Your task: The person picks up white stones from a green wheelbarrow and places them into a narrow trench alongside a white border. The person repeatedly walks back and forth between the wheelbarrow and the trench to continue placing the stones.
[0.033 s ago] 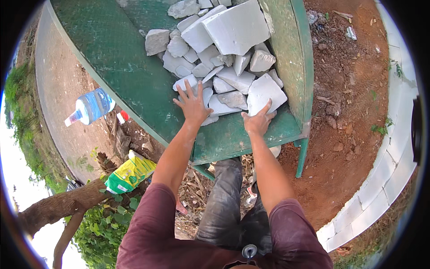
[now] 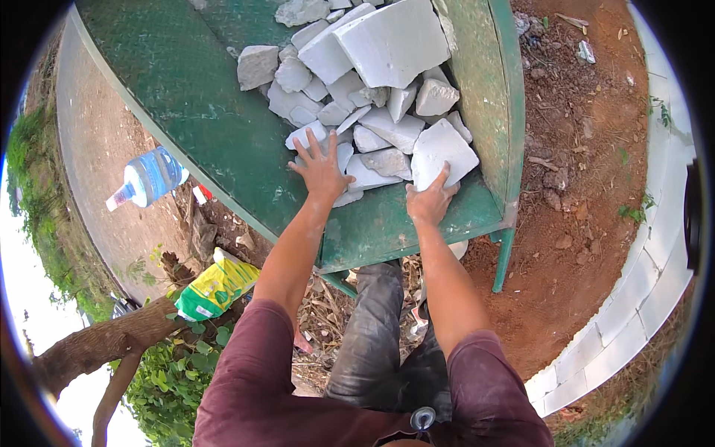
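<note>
A pile of white, chalky stone pieces [image 2: 328,56] sits on a green metal tray [image 2: 164,89] with raised sides. My left hand [image 2: 319,165] rests with fingers spread over small pieces at the pile's near left edge. My right hand [image 2: 430,195] grips the near edge of a squarish white stone block [image 2: 445,147] at the near right of the pile, beside the tray's right wall. Part of that block's lower edge is hidden by my fingers.
A large water bottle [image 2: 153,179], a yellow-green sack [image 2: 216,287] and a tree trunk [image 2: 97,343] lie to the left. Red dirt [image 2: 566,268] and a pale block edging [image 2: 625,298] run along the right. A green tray leg [image 2: 503,264] stands near my right arm.
</note>
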The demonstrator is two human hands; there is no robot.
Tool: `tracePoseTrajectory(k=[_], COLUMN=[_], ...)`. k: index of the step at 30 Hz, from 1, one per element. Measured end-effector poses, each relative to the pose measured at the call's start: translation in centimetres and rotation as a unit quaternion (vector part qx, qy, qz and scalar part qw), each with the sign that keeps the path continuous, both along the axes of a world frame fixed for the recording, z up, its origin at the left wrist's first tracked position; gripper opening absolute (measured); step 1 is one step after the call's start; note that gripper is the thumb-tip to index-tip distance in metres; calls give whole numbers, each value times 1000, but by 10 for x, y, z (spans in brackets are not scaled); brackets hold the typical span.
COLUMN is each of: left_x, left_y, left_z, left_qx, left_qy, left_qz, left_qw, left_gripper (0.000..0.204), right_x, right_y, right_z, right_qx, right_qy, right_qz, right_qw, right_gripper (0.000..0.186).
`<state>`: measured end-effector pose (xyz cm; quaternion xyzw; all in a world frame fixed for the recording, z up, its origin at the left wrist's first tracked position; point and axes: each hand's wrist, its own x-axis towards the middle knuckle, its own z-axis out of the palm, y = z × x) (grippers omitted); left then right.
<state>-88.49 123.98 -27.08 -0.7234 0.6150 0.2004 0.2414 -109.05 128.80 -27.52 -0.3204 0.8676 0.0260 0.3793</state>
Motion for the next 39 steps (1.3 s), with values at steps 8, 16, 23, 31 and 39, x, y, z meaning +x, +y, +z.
tracePoseTrajectory(k=[8,16,23,31,39], left_x=[3,47,3,39,45], left_y=[-15,0,-17,-11,-21], left_z=[-53,-64,-43,-110,-28], left_qx=[7,-55,104,60,-7], left_qy=[8,54,-53,-56,87], left_qz=[82,-14,-72,-32,16], left_qw=[997,997,991,996,996], left_gripper=[104,84,75,56,40], right_x=[-55,-114,-138,-168,-194], right_y=[-6,16,89,202,370], right_z=[7,104,233,305,361], right_qx=[-74,-164,-107,-14,-45], right_qy=[-82,-215,-355,-218,-77], right_qz=[0,-83,-210,-300,-492], right_qw=[994,959,905,929,866], right_gripper=[75,62,66,64,60])
